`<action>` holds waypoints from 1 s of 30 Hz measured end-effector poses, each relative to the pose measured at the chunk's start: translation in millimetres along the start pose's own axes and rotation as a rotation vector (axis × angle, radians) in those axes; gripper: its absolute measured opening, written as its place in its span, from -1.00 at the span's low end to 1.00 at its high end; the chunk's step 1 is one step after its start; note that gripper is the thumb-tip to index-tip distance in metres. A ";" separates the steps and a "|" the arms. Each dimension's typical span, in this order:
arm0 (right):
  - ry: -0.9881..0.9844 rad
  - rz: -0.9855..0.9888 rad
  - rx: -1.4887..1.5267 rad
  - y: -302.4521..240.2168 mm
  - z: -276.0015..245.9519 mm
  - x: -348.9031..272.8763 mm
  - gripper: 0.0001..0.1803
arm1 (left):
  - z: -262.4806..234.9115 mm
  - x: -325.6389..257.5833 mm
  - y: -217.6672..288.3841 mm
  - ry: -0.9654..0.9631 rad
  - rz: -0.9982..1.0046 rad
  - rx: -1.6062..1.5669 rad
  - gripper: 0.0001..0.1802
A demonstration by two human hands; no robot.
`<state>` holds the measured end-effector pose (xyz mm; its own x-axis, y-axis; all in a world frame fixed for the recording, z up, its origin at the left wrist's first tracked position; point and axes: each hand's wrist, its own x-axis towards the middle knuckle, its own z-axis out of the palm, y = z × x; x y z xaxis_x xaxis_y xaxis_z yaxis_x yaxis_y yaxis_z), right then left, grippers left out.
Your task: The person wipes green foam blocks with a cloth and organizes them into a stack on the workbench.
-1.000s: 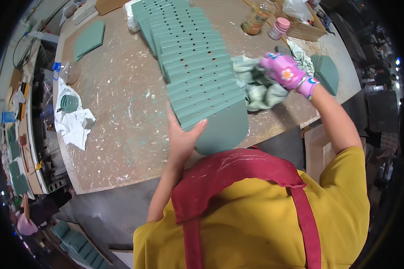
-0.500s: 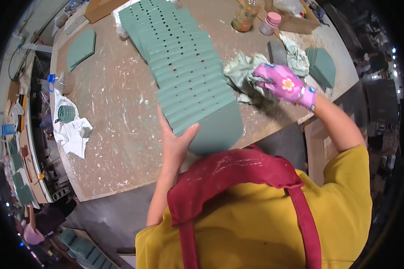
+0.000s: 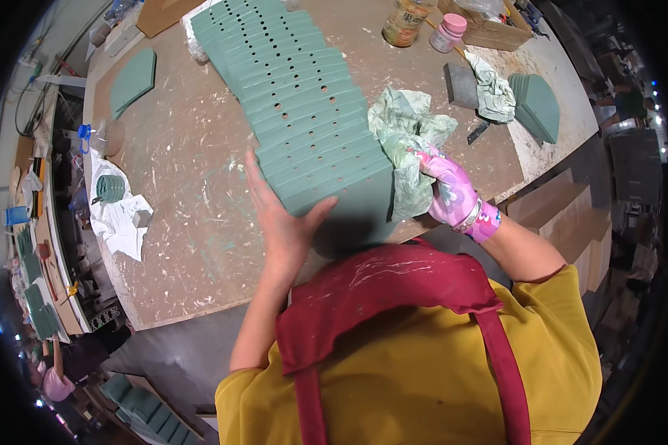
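Head view: a long fanned row of flat, sage-green panels with rounded ends and small drilled holes [image 3: 293, 96] runs up the scuffed brown workbench [image 3: 193, 185] from its near edge, each panel overlapping its neighbour. The nearest one shows the most of its surface, a smooth green face with a dark shadow across it [image 3: 360, 211]. The bare left hand [image 3: 283, 230] is spread and unclenched, its thumb over this front end and its fingers along the left side of the row, bracing more than gripping. The right hand, in a pink flower-patterned glove [image 3: 453, 194], grasps a crumpled pale-green cloth [image 3: 412, 141] that hangs at the right side of the row; whether it presses on the nearest panel cannot be told.

As for progress, the panels in view all look coloured, and the row's holes are made, so shaping and colouring seem done. The wiping, if that is the work in hand, appears under way at the near end; nothing visible separates finished panels from unfinished ones, so how much is left is unclear. Apart from the row lie a single green panel [image 3: 133, 80] at far left and a smaller green stack [image 3: 536, 107] at right, neither touched by a hand.
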<state>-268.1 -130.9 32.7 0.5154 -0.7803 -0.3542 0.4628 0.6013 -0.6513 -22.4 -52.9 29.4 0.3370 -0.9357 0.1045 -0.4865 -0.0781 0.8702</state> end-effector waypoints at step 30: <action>-0.619 -0.734 -1.948 -31.0 92.3 70.9 -0.54 | 10.3 5.9 12.7 0.096 -0.054 -0.493 -0.21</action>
<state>-179.3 -189.0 89.8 0.9256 -0.3469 0.1516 -0.2778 -0.8944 -0.3504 -34.8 -63.0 36.1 0.4356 -0.8969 0.0764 -0.0357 0.0676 0.9971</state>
